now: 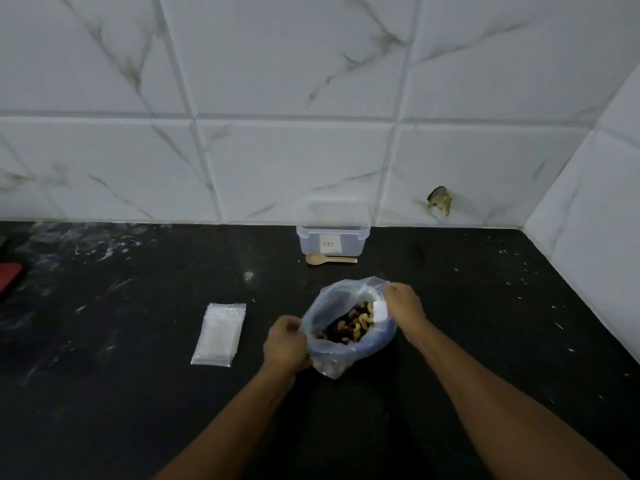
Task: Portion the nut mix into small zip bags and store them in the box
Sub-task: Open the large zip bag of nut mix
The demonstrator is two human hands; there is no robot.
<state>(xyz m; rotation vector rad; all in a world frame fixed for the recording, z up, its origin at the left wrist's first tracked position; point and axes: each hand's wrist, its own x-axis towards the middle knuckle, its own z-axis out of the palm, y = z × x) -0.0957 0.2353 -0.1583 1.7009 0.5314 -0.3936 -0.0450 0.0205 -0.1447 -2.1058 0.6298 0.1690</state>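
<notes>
1. While both hands work at the mouth of the plastic bag (pixel 349 344), the fingers of the left hand (pixel 285 344) are curled together and pinch the bag's near-left rim.
2. The fingers of the right hand (pixel 403 304) are likewise closed, clamped on the far-right rim of the same bag, so the opening is spread wide between the two hands.
3. Inside the open bag lies the nut mix (pixel 351 325), pale cashews among darker pieces, settled toward the bottom.
4. The bag rests on the black bench (pixel 138 393), its lower corner folded out toward the person.
5. To the left of the bag, apart from it, a flat stack of small zip bags (pixel 219 334) lies on the bench.
6. Beyond the bag, against the wall, stands a clear plastic box (pixel 333 233) bearing a white label with a small red mark.
7. Just in front of the box lies a small wooden spoon (pixel 329 259), bowl to the left, handle to the right.
8. Behind everything rises a wall of white marbled tiles (pixel 294 161), with a chipped hole (pixel 440 199) to the right of the box.
</notes>
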